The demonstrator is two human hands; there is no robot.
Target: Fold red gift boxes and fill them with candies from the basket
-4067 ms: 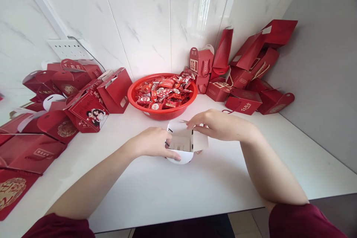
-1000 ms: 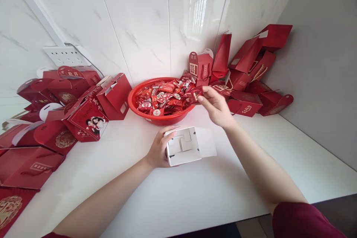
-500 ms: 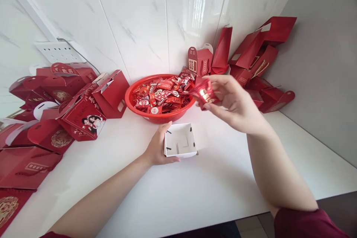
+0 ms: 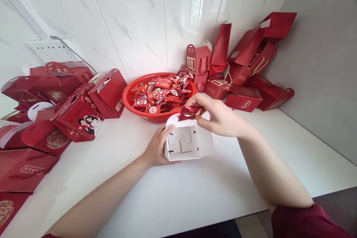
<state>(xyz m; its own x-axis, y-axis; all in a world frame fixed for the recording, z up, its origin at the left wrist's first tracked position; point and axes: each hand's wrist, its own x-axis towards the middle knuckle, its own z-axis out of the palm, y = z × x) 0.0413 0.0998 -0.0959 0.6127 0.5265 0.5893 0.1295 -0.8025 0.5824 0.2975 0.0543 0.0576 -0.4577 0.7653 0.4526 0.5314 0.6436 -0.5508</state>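
Note:
A small open gift box [image 4: 184, 142], white inside, stands on the white counter [image 4: 195, 193] in front of me. My left hand [image 4: 157, 147] grips its left side and holds it steady. My right hand [image 4: 216, 116] pinches a red wrapped candy [image 4: 190, 112] just above the box's far rim. Behind the box sits a red plastic basket [image 4: 131, 95] heaped with red wrapped candies [image 4: 160, 95].
Folded and flat red gift boxes [image 4: 50, 104] pile up along the left of the counter. More red gift boxes and bags [image 4: 245, 70] lean in the back right corner. A white power strip [image 4: 48, 50] hangs on the tiled wall at left. A grey wall closes the right side.
My right hand picked a candy from the basket, lifted it, and has now brought it down over the open box. My left hand has stayed on the box.

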